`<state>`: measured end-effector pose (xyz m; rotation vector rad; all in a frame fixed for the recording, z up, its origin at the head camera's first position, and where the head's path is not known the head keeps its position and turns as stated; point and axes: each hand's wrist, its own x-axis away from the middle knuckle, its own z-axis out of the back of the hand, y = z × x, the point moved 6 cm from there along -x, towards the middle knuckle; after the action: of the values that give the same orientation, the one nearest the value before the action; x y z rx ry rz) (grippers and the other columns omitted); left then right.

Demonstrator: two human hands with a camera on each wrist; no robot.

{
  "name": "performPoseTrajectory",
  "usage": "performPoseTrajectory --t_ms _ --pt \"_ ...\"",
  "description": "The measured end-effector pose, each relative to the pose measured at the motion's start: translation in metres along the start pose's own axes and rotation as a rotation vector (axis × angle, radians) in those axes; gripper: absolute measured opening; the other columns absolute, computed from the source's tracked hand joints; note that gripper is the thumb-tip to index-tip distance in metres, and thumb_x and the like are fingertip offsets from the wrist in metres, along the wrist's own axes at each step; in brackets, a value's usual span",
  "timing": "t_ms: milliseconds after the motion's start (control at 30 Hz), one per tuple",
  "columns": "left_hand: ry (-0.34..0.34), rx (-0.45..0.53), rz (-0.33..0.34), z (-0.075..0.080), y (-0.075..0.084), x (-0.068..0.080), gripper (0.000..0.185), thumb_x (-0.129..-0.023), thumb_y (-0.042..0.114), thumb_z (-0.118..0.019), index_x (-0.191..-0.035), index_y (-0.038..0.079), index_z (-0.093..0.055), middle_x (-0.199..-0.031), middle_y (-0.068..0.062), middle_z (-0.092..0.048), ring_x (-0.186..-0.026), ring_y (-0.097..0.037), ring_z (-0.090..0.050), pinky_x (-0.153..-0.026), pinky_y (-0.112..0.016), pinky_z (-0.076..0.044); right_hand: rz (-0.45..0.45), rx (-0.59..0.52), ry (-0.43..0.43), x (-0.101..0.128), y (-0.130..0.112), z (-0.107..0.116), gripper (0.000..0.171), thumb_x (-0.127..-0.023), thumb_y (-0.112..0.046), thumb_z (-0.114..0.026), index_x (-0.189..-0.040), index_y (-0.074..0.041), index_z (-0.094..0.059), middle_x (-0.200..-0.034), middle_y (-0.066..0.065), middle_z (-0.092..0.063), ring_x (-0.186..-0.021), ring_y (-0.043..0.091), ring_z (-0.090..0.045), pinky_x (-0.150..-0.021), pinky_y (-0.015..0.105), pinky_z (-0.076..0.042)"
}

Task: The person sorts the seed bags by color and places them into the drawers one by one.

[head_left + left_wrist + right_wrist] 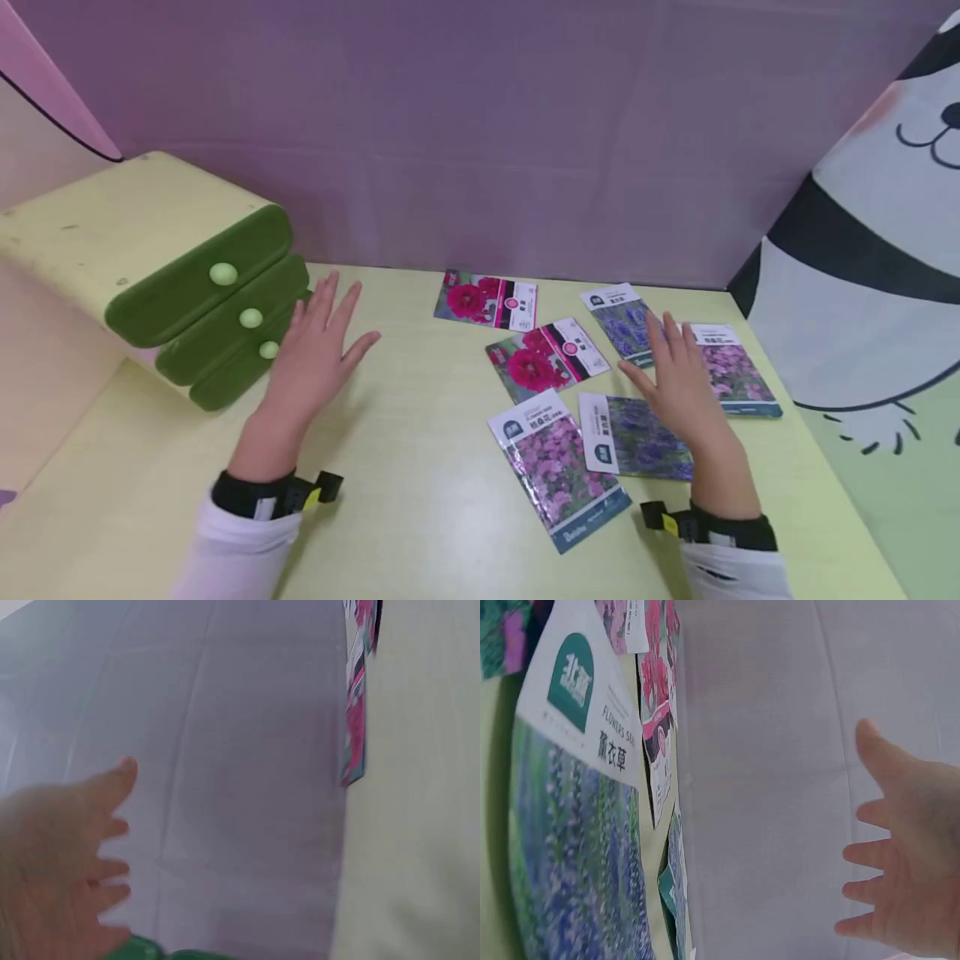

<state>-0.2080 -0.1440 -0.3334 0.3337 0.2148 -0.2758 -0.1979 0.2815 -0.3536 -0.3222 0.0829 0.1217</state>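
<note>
My left hand [311, 354] is held over the table with fingers spread and nothing in it, near the green drawer fronts. Over the packets at the right hovers my right hand [681, 392], its fingers straight and spread. Below and around it lie flower seed packets: a lavender packet [637, 429] partly hidden by the hand, another lavender packet [618, 317] behind, and a pink-flower packet [738, 367] to the right. A second pink-flower packet [555, 458] lies in front. Two red-flower packets [487, 300] lie farther back, one nearer the middle.
A cream cabinet [142, 217] with three green drawers [255, 225] and pale round knobs stands at the left. Behind the table [420, 500] rises a purple cloth wall [465, 142]. A panda picture [877, 267] covers the right side.
</note>
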Motion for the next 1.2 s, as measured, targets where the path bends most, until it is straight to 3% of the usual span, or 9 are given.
performPoseTrajectory --t_ms 133,200,267,367,467,600,767,933,1200 --pt "0.164 -0.058 -0.218 0.051 0.000 0.004 0.062 -0.099 0.035 -0.053 -0.150 0.005 -0.033 -0.160 -0.021 -0.015 -0.148 -0.040 -0.013 -0.119 -0.058 -0.013 0.040 -0.083 0.009 -0.011 -0.014 0.005 0.085 -0.099 -0.052 -0.043 -0.156 -0.007 0.001 -0.160 0.025 -0.001 -0.147 0.046 0.003 -0.113 0.070 -0.008" --pt "0.209 -0.112 -0.275 0.077 -0.005 0.006 0.062 -0.099 0.037 -0.052 -0.148 0.004 -0.035 -0.159 -0.022 -0.018 -0.147 -0.041 -0.013 -0.118 -0.060 -0.014 0.063 -0.161 -0.031 -0.020 -0.026 0.004 0.085 -0.099 -0.050 -0.044 -0.156 -0.008 0.003 -0.161 0.022 0.000 -0.147 0.044 0.002 -0.114 0.068 -0.008" --pt "0.187 -0.140 -0.252 0.102 -0.016 0.005 0.064 -0.099 0.040 -0.050 -0.150 0.005 -0.032 -0.160 -0.022 -0.015 -0.148 -0.042 -0.008 -0.118 -0.062 -0.010 0.080 -0.221 -0.081 -0.032 -0.041 0.003 0.085 -0.099 -0.051 -0.044 -0.156 -0.011 0.005 -0.162 0.019 0.002 -0.148 0.042 0.002 -0.116 0.066 -0.008" --pt "0.054 -0.169 -0.147 0.130 -0.042 -0.004 0.071 -0.100 0.044 -0.046 -0.154 0.008 -0.019 -0.161 -0.022 0.000 -0.148 -0.042 0.007 -0.117 -0.065 0.000 0.097 -0.261 -0.147 -0.050 -0.074 0.000 0.084 -0.099 -0.050 -0.045 -0.156 -0.013 0.005 -0.163 0.016 0.002 -0.149 0.039 0.001 -0.118 0.063 -0.008" --pt "-0.088 -0.159 -0.040 0.146 -0.075 -0.012 0.077 -0.101 0.047 -0.042 -0.156 0.008 -0.006 -0.160 -0.021 0.014 -0.143 -0.045 0.020 -0.112 -0.068 0.009 0.129 -0.226 -0.183 -0.067 -0.118 -0.006 0.084 -0.098 -0.049 -0.048 -0.156 -0.011 -0.001 -0.163 0.016 -0.003 -0.150 0.036 -0.002 -0.120 0.057 -0.012" --pt "-0.237 -0.111 0.027 0.147 -0.111 -0.021 0.080 -0.101 0.049 -0.041 -0.155 0.006 -0.002 -0.157 -0.024 0.018 -0.138 -0.052 0.025 -0.104 -0.076 0.013 0.237 -0.144 -0.231 -0.086 -0.181 -0.024 0.085 -0.096 -0.050 -0.052 -0.156 -0.009 -0.007 -0.163 0.014 -0.009 -0.150 0.031 -0.007 -0.121 0.049 -0.017" --pt "-0.351 -0.081 0.037 0.131 -0.129 -0.030 0.081 -0.099 0.051 -0.043 -0.156 0.010 -0.003 -0.158 -0.024 0.014 -0.137 -0.055 0.022 -0.100 -0.080 0.013 0.380 0.000 -0.280 -0.103 -0.240 -0.053 0.085 -0.096 -0.052 -0.052 -0.155 -0.006 -0.013 -0.161 0.012 -0.017 -0.150 0.027 -0.014 -0.122 0.039 -0.018" --pt "-0.375 -0.143 0.015 0.120 -0.133 -0.034 0.076 -0.100 0.053 -0.039 -0.157 0.018 -0.003 -0.160 -0.023 0.008 -0.139 -0.057 0.013 -0.101 -0.080 0.010 0.426 0.056 -0.349 -0.112 -0.276 -0.085 0.084 -0.097 -0.055 -0.048 -0.155 -0.005 -0.014 -0.161 0.013 -0.019 -0.149 0.026 -0.017 -0.122 0.035 -0.018" --pt "-0.373 -0.148 0.028 0.111 -0.127 -0.039 0.061 -0.105 0.045 -0.021 -0.156 0.023 0.003 -0.160 -0.020 0.013 -0.139 -0.057 0.015 -0.102 -0.079 0.011 0.345 0.042 -0.425 -0.120 -0.313 -0.140 0.080 -0.096 -0.056 -0.049 -0.154 -0.009 -0.023 -0.157 0.007 -0.031 -0.145 0.022 -0.029 -0.118 0.031 -0.029"
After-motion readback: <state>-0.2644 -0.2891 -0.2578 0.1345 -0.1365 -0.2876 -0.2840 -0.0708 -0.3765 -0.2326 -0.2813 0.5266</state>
